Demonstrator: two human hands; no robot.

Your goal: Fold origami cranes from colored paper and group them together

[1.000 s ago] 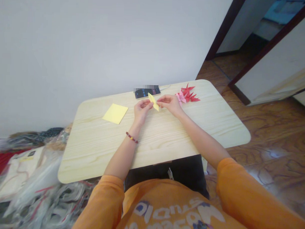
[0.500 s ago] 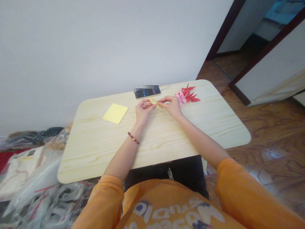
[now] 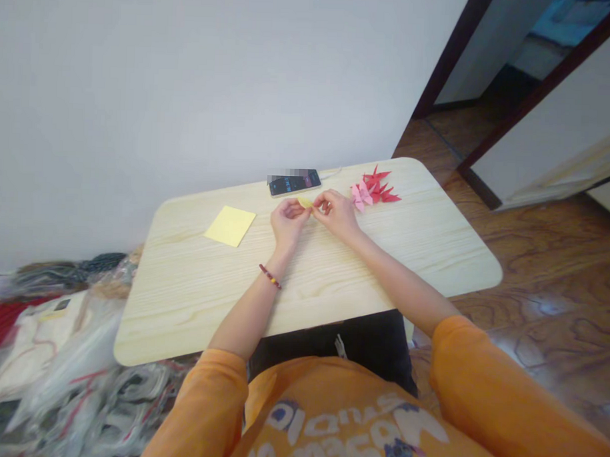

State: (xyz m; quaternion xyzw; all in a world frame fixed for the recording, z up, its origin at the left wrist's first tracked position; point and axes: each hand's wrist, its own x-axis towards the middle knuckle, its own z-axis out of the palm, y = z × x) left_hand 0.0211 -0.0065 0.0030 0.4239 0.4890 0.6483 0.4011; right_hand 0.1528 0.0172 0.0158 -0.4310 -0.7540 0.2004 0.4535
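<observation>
Both my hands meet over the far middle of a light wooden table (image 3: pixel 333 276). My left hand (image 3: pixel 288 220) and my right hand (image 3: pixel 338 213) pinch a small folded yellow paper piece (image 3: pixel 304 202) between their fingertips; most of it is hidden by the fingers. A red bead bracelet sits on my left wrist. A flat yellow paper square (image 3: pixel 230 225) lies to the left of my hands. Folded red paper figures (image 3: pixel 379 186) and pink paper figures (image 3: pixel 359 196) lie just to the right of my right hand.
A dark phone (image 3: pixel 294 183) with a cable lies at the table's far edge, next to the white wall. Plastic bags and cloth (image 3: pixel 45 353) pile up on the floor to the left. Wooden floor and a doorway (image 3: pixel 490 81) are to the right.
The yellow paper piece stood out long between my hands a second ago; now it is folded down small and almost covered by my fingertips, which have drawn closer together.
</observation>
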